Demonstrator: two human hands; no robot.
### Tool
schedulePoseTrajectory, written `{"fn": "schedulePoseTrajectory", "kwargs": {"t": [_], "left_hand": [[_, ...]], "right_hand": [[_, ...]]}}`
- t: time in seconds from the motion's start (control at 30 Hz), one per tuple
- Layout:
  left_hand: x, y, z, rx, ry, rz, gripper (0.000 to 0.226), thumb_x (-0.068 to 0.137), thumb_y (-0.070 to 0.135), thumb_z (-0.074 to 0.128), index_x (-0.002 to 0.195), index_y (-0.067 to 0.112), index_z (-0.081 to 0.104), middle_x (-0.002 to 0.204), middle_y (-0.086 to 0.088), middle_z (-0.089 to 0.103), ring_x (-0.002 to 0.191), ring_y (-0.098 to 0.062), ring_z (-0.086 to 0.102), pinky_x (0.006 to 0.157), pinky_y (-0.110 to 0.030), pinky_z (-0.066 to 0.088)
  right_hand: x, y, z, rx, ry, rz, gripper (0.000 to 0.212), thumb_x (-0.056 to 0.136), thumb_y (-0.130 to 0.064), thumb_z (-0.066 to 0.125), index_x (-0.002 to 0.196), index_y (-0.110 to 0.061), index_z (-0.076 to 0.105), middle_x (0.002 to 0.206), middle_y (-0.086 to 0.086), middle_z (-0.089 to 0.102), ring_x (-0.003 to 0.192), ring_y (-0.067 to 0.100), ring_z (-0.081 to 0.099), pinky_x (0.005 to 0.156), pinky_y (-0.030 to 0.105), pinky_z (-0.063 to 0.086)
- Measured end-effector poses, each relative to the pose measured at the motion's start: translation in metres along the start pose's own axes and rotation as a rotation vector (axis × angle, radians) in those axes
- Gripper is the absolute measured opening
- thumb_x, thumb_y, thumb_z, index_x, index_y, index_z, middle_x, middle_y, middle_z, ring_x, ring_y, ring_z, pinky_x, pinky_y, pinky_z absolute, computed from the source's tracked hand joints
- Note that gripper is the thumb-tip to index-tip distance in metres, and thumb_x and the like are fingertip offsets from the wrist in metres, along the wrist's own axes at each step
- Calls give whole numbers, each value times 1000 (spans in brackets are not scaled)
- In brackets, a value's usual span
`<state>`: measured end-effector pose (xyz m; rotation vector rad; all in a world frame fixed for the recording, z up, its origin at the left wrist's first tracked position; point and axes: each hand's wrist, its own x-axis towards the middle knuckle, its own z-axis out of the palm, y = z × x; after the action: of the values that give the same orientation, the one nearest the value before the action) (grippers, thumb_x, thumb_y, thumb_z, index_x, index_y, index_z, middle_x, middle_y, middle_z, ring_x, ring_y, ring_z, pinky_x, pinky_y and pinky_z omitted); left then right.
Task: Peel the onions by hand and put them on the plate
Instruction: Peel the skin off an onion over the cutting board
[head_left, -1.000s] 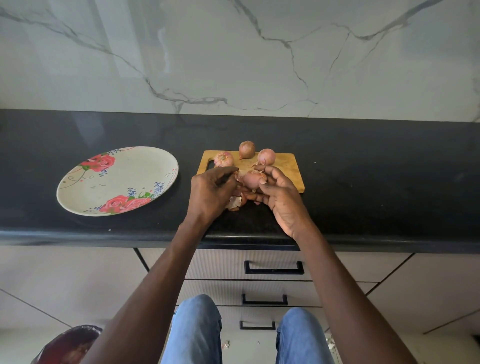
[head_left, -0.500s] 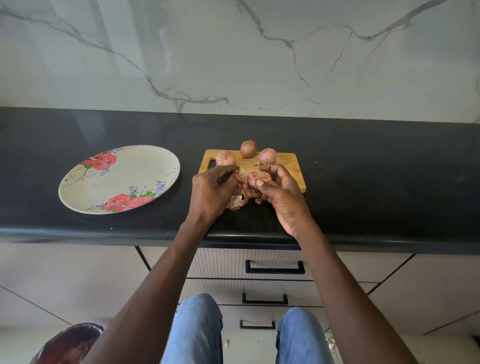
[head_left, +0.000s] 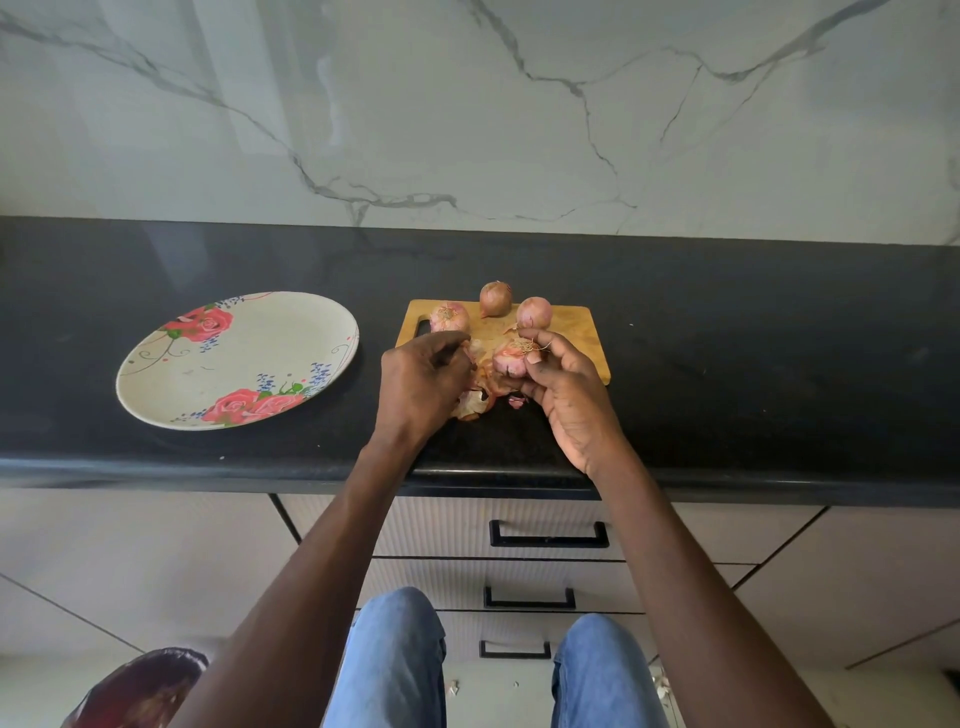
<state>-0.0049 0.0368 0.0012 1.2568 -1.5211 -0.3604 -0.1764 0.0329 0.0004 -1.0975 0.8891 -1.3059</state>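
**Onion half-stripped over the cutting board, plate bare**

The right hand curls its fingers and thumb round a pink, partly peeled onion, held root end up just above the near edge of the rectangular wooden cutting board; wiry roots stick out of its top. The left hand, just to the left of it, has its fingers bent and pinches a thin strip of reddish onion skin between thumb and fingertips. So both grips are closed, the right on the onion, the left on the skin.

Under and between the hands, loose papery brown and pink peelings lie on the black stone desk, at the board's near edge.

Three more unpeeled onions sit along the board's far side: a pink one at the far left corner, a browner one at the far edge in the middle, and a pink one just right of that.

The round cream plate with red rose print lies on the desk well to the left of the board, with no onion on it.
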Motion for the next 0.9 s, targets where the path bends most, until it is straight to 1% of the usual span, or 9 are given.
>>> {"fn": "schedulePoseTrajectory", "kwargs": {"t": [0.1, 0.17, 0.23, 0.3, 0.4, 0.47, 0.57, 0.73, 0.9], "left_hand": [[0, 0, -1, -10, -12, 23, 32, 93, 17, 66, 124, 11, 70, 109, 0, 73, 80, -14, 72, 75, -37, 61], [0, 1, -2, -37, -27, 83, 36, 89, 17, 64, 125, 13, 70, 117, 6, 68, 85, -15, 72, 75, -31, 60], [-1, 2, -3, -71, -60, 148, 36, 88, 11, 66, 124, 10, 70, 124, 1, 66, 93, -15, 70, 73, -19, 55], [-1, 3, -3, -99, -109, 182, 34, 88, 10, 70, 122, 10, 72, 126, 0, 66, 93, -12, 70, 71, -13, 52], [-1, 2, -4, -125, -198, 193, 31, 89, 11, 74, 121, 10, 72, 123, 3, 67, 94, -9, 71, 74, -19, 57], [0, 0, -3, -124, -233, 224, 28, 90, 12, 75, 118, 7, 73, 119, 2, 70, 98, -6, 70, 77, -19, 57], [2, 0, -3, -122, -223, 255, 24, 90, 13, 74, 112, 4, 75, 111, 3, 72, 102, 4, 67, 81, -13, 52], [3, -2, -2, -118, -221, 289, 18, 90, 10, 73, 106, 3, 77, 106, 0, 74, 99, -5, 69, 83, -18, 54], [3, -4, -1, -118, -199, 297, 14, 92, 6, 70, 102, 1, 78, 100, -1, 75, 93, -9, 70, 80, -24, 57]], "right_hand": [[1, 2, -1, -5, 7, -3, 25, 103, -5, 51, 121, -18, 64, 130, 13, 65, 109, 19, 70, 93, 40, 56], [1, 3, -1, -5, 5, -4, 23, 104, -9, 52, 121, -18, 63, 130, 14, 65, 114, 22, 68, 94, 40, 57], [1, 2, -1, -20, 1, -5, 22, 104, -12, 53, 123, -18, 63, 129, 14, 66, 114, 23, 68, 89, 36, 59], [1, 2, -1, -24, 2, -8, 25, 105, -14, 52, 127, -16, 62, 129, 14, 67, 114, 25, 68, 86, 34, 59], [1, 3, -3, -30, 3, -9, 30, 106, -17, 50, 134, -14, 61, 127, 15, 67, 113, 30, 68, 89, 43, 58], [-1, 2, -2, -37, 8, -14, 30, 106, -17, 49, 133, -15, 62, 127, 15, 68, 110, 29, 69, 81, 36, 59], [-3, -1, -1, -49, 14, -19, 26, 106, -19, 48, 125, -22, 66, 125, 15, 68, 104, 25, 69, 71, 29, 55], [-2, -1, 0, -49, 22, -20, 24, 106, -18, 49, 121, -21, 68, 125, 19, 67, 96, 23, 66, 65, 29, 54], [-2, 1, -1, -56, 4, -21, 25, 106, -19, 48, 120, -20, 69, 128, 19, 66, 99, 24, 66, 67, 31, 52]]}}
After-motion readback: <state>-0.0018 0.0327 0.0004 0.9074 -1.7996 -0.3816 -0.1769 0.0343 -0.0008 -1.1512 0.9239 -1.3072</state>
